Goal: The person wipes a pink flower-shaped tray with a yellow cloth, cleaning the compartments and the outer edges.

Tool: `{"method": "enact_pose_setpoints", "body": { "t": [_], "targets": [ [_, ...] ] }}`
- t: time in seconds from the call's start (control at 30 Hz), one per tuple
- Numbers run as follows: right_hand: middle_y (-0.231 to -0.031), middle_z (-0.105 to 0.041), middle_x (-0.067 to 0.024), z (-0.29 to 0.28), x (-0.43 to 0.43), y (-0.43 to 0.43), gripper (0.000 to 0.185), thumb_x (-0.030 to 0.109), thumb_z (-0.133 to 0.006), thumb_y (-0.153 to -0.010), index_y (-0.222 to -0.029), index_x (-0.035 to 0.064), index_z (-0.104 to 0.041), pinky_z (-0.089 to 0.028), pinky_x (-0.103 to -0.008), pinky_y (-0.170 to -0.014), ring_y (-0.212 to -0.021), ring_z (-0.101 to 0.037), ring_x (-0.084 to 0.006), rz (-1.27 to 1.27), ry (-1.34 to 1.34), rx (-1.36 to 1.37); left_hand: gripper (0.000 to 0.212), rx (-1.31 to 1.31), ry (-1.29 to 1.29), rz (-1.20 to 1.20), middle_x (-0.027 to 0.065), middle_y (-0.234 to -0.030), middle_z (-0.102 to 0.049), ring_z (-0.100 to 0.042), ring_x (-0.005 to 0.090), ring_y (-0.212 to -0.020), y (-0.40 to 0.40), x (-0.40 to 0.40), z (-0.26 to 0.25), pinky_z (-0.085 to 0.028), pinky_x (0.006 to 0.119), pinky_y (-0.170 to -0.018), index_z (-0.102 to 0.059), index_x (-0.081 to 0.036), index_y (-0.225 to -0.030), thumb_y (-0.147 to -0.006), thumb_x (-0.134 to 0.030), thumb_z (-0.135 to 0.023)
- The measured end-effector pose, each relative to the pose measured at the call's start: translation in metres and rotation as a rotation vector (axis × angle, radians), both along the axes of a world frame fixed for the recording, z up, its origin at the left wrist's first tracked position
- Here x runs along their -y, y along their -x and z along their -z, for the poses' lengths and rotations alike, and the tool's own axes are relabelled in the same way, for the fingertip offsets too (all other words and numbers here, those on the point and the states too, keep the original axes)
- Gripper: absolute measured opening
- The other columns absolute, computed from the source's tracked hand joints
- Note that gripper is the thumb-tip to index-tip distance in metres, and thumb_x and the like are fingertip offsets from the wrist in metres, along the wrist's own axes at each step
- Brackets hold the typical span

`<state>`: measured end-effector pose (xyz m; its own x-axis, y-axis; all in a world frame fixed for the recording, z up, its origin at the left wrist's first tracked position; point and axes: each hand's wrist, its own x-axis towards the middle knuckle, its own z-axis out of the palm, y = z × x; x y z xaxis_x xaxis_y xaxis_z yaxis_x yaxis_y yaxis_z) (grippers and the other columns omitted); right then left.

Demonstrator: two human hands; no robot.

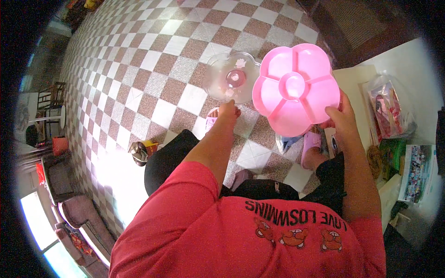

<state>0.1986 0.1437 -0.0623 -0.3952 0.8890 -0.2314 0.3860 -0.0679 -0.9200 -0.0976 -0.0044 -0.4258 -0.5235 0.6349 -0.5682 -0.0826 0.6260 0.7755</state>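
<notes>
A pink flower-shaped plastic tray (314, 100), divided into several petal sections around a round middle cup, is tilted up to the right in front of me. My right hand (339, 113) grips its lower right rim, thumb over the edge. A clear scalloped plastic lid (217, 85) with a pinkish round knob and printed flowers is held over the floor, left of the tray. My left hand (231, 109) pinches the lid's near edge. The lid's right side meets or passes behind the tray; which one I cannot tell.
Checkered tiles (167, 111) cover the floor around my feet in pink sandals (309, 147). A shiny container (140, 153) stands at the left. On the right, a pale surface bears a plastic bag of packets (386, 107). An upholstered sofa (81, 215) is at the lower left.
</notes>
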Motion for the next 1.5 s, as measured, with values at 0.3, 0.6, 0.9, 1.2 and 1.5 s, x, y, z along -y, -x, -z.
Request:
{"method": "enact_pose_setpoints", "body": {
  "t": [0.3,0.6,0.9,1.2,1.5],
  "targets": [
    [-0.111,-0.054,-0.0093,-0.005,-0.006,-0.004,0.066,0.005,-0.052,-0.071,-0.135,0.0076,-0.034,-0.053,-0.026,-0.049,-0.08,-0.061,-0.0175,0.117,0.207,-0.083,0.041,0.535,0.018,-0.334,0.0109,-0.092,-0.06,-0.057,0.0207,-0.085,-0.005,-0.009,-0.02,-0.047,0.033,-0.068,-0.048,-0.004,-0.116,-0.081,-0.021,-0.063],
    [-0.12,-0.052,-0.0123,-0.017,-0.009,-0.006,0.069,-0.001,-0.055,-0.07,-0.135,0.0022,-0.032,-0.048,-0.0325,-0.087,-0.106,-0.054,-0.0223,0.094,0.297,-0.089,0.022,0.97,-0.158,-0.717,0.014,-0.082,-0.057,-0.057,0.0266,-0.068,-0.016,-0.031,-0.031,-0.049,0.035,-0.055,-0.049,-0.003,-0.102,-0.085,-0.016,-0.053],
    [-0.112,-0.055,-0.0105,-0.02,-0.007,-0.019,0.066,0.006,-0.058,-0.07,-0.132,0.0031,-0.037,-0.052,-0.0303,-0.072,-0.095,-0.057,-0.0202,0.089,0.185,-0.166,0.018,0.583,-0.3,-0.458,0.0119,-0.087,-0.057,-0.058,0.0241,-0.076,-0.011,-0.036,-0.043,-0.05,0.034,-0.061,-0.05,-0.004,-0.099,-0.085,-0.014,-0.048],
    [-0.099,-0.059,-0.0099,-0.044,0.006,-0.011,0.057,0.009,-0.056,-0.072,-0.127,-0.0007,-0.041,-0.051,-0.025,-0.056,-0.075,-0.06,-0.0157,0.047,0.165,-0.38,0.02,0.438,-0.484,-0.275,0.0123,-0.09,-0.057,-0.057,0.0247,-0.082,-0.016,-0.058,-0.189,-0.05,0.034,-0.066,-0.05,-0.003,-0.102,-0.086,-0.015,-0.047],
    [-0.08,-0.061,-0.0081,-0.048,0.022,0.016,0.042,0.016,-0.052,-0.077,-0.116,0.0018,-0.048,-0.042,-0.0252,-0.038,-0.051,-0.055,-0.014,-0.151,0.416,-0.615,0.023,0.429,-0.576,-0.069,0.0136,-0.095,-0.055,-0.056,0.0257,-0.086,-0.032,-0.02,-0.302,-0.05,0.035,-0.069,-0.048,-0.003,-0.105,-0.087,-0.017,-0.047]
  ]
}}
